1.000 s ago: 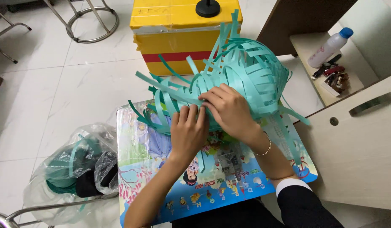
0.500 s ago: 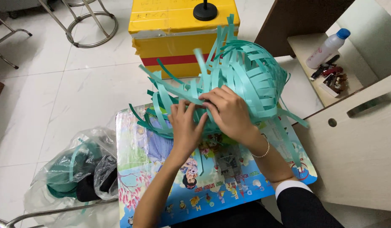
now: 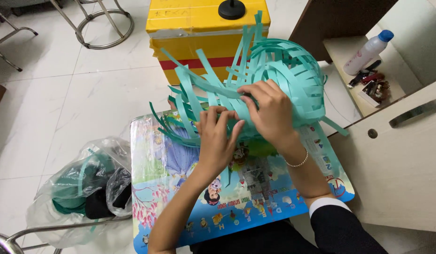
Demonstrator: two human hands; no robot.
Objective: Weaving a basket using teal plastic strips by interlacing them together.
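Spreading beneath everything is a pale tiled floor [image 3: 63, 103], and a yellow box [image 3: 194, 42] with a red stripe is standing on it at the far side, a round black knob [image 3: 231, 8] sitting on its top. A wooden cabinet [image 3: 396, 160] is flanking the person's right, its open shelf holding a white bottle with a blue cap [image 3: 368, 51]. Nearer, a small colourful cartoon-printed table [image 3: 237, 197] is carrying the teal woven strip basket [image 3: 284, 70], which is lying at the table's far edge, just in front of the box, loose strips fanning out to the left. A clear plastic bag [image 3: 81, 188] of teal strips is slumping on the floor beside the table's left edge. The right hand [image 3: 269, 113] is pressing on the basket's near wall, fingers curled over the weave. The left hand [image 3: 217, 138] is pinching loose strips just beside it, fingers bent around them.
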